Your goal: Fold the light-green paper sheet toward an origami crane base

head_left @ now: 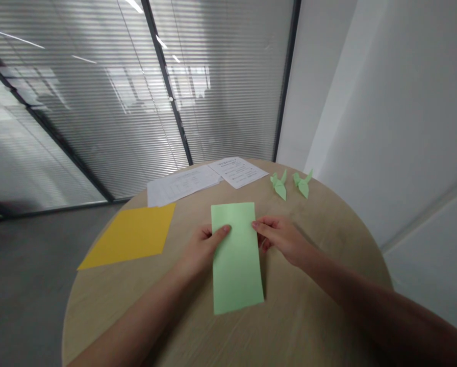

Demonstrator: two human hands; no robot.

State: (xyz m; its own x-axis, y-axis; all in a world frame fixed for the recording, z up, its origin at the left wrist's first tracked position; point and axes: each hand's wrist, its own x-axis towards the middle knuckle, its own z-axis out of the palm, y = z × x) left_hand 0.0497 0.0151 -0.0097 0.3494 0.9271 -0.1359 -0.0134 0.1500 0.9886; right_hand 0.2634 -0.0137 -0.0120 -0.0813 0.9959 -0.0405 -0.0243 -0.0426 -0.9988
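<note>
A light green rectangular sheet of paper (236, 270) is held up over the table in both my hands, its long sides running toward me. My left hand (209, 243) grips its left edge, thumb lying on the front face and the other fingers hidden behind. On the opposite edge, near the upper right corner, my right hand (276, 234) pinches the paper between thumb and fingers. Beyond the right hand stand two folded green paper birds, one (279, 185) left of the other (302, 184).
The round wooden table (320, 316) carries a yellow sheet (131, 234) at the left. White papers (182, 184) lie at the far edge, beside a printed page (239, 172). Behind are glass panels with blinds (228, 92); a white wall (404, 112) rises at the right.
</note>
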